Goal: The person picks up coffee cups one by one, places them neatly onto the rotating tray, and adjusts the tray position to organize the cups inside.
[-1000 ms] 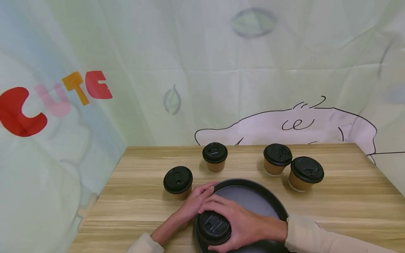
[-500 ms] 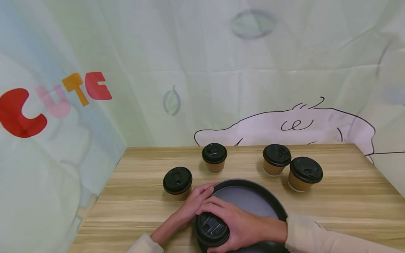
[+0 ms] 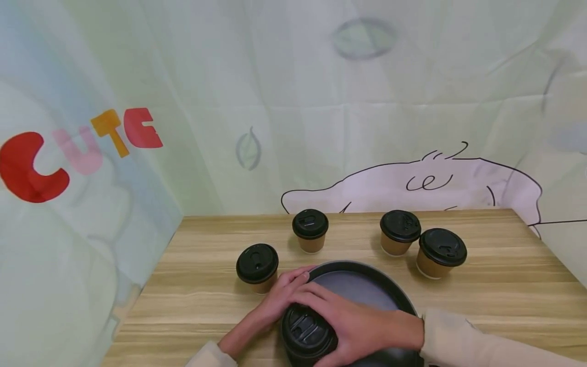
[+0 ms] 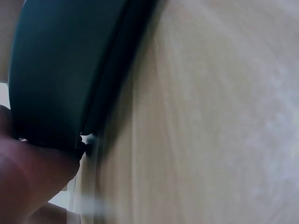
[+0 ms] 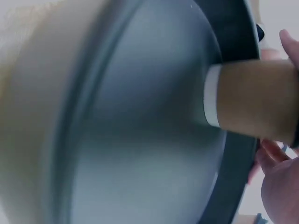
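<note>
A paper coffee cup [image 3: 307,334] with a black lid is in my right hand [image 3: 355,321], fingers and thumb curled round its upper part. In the right wrist view the brown cup [image 5: 257,98] has its white-edged base over the tray floor, near the wall; whether it touches cannot be told. The round dark tray [image 3: 357,283] lies on the table under the cup. At the tray's left rim, my left hand [image 3: 281,296] grips the edge. The left wrist view shows the tray's outer wall [image 4: 56,70] close up, with a finger [image 4: 37,172] against it.
One lidded cup [image 3: 258,265] stands just left of the tray, another [image 3: 310,229] behind it. Two more, a back cup [image 3: 399,232] and a front cup [image 3: 440,252], stand close together at the right. A printed cloth [image 3: 298,102] hangs behind the wooden table [image 3: 206,285].
The held cup and right hand have shifted slightly, and the lid looks a little larger in the head view. My left hand stays on the rim; the other cups stand unchanged.
</note>
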Available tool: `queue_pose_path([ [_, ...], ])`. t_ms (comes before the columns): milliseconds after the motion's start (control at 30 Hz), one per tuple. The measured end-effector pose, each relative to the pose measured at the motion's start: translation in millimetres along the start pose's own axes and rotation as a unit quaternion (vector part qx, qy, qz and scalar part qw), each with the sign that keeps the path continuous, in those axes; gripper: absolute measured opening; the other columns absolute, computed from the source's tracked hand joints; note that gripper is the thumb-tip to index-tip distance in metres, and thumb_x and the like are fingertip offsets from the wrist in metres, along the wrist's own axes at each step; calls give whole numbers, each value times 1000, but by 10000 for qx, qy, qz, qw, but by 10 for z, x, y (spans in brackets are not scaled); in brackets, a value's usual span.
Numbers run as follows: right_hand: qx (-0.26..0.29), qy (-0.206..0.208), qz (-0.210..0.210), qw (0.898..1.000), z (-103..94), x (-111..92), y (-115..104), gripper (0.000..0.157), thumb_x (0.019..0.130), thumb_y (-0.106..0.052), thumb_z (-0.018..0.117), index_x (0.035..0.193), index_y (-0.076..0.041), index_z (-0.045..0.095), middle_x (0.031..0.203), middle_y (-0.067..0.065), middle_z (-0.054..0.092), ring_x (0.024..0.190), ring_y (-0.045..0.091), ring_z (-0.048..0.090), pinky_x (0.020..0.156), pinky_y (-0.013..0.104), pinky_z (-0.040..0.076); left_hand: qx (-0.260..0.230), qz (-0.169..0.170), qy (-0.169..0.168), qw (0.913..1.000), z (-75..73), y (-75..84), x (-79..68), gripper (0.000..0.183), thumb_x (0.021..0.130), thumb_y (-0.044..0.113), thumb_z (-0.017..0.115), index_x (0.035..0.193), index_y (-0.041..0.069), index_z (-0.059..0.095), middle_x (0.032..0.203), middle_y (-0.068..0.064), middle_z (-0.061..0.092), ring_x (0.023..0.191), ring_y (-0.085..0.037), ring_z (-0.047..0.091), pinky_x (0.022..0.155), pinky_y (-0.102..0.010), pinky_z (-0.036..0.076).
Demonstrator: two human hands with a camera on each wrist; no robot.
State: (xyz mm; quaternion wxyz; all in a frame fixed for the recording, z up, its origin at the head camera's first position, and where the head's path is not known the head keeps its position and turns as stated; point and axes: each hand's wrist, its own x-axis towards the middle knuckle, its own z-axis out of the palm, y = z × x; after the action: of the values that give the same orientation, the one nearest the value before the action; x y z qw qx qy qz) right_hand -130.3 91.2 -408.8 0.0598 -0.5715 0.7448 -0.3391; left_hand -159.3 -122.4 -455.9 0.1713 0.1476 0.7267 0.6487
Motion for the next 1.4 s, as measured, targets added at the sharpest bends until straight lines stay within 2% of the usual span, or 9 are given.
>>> queue_pose_path([
  [200,11,12,369,9993,-255,-155,52,104,84,-57,81,164,-21,24,163,1,29,147,18,34,118,46,36,178,-21,77,9998,-19,-20,9,50,111,32,42,149,2,55,151,-12,55,145,-31,43,122,-51,30],
  [333,-395,444,705,9957,-396,-332,185,89,90,-50,77,162,-24,31,160,-4,36,143,16,41,115,47,41,121,-88,141,9998,-22,-23,6,51,111,32,43,147,-2,55,151,-16,55,146,-34,42,122,-53,29],
  [500,-782,803,1433,9833,-460,-561,397,73,96,-43,72,158,-29,36,157,-3,40,141,17,43,112,50,44,-12,-279,319,9991,-1,-14,-19,48,112,26,41,148,-4,53,152,-18,52,148,-35,39,123,-54,25],
  [600,-811,910,1835,9754,-448,-660,520,67,99,-42,69,157,-28,39,157,-1,41,140,19,45,110,53,45,-13,-354,418,9985,12,-4,-46,47,112,25,40,148,-3,53,154,-17,51,148,-35,38,123,-53,24],
  [733,-636,1032,2109,9700,-396,-749,665,56,105,-37,62,155,-20,45,155,-1,46,140,21,47,111,55,43,-92,-431,487,9978,21,8,-89,47,112,26,40,148,-1,54,156,-16,49,149,-35,36,124,-54,23],
  [833,-487,1076,2172,9690,-351,-805,733,48,109,-27,54,155,-13,47,154,2,50,142,24,47,114,51,41,-159,-478,480,9976,23,5,-112,47,112,27,40,149,0,54,156,-15,49,150,-35,35,124,-55,22],
  [933,-197,1106,2166,9698,-324,-845,763,46,111,-14,47,156,-7,45,157,7,49,145,29,43,119,39,36,-215,-472,424,9978,22,-5,-118,48,113,28,39,150,1,53,156,-14,49,150,-34,36,124,-54,22],
  [1100,376,1163,2199,9678,-323,-876,771,52,107,5,40,159,-6,41,160,11,44,147,32,38,118,18,24,-346,-400,372,9979,22,9,-128,48,113,28,38,150,1,52,156,-14,49,149,-33,36,124,-53,22],
  [1400,258,1377,2270,9638,-297,-924,737,54,105,10,40,156,-4,44,158,10,48,146,32,41,116,16,23,-476,-339,413,9974,27,-10,-138,47,112,26,40,149,0,54,155,-14,51,149,-32,37,124,-51,22],
])
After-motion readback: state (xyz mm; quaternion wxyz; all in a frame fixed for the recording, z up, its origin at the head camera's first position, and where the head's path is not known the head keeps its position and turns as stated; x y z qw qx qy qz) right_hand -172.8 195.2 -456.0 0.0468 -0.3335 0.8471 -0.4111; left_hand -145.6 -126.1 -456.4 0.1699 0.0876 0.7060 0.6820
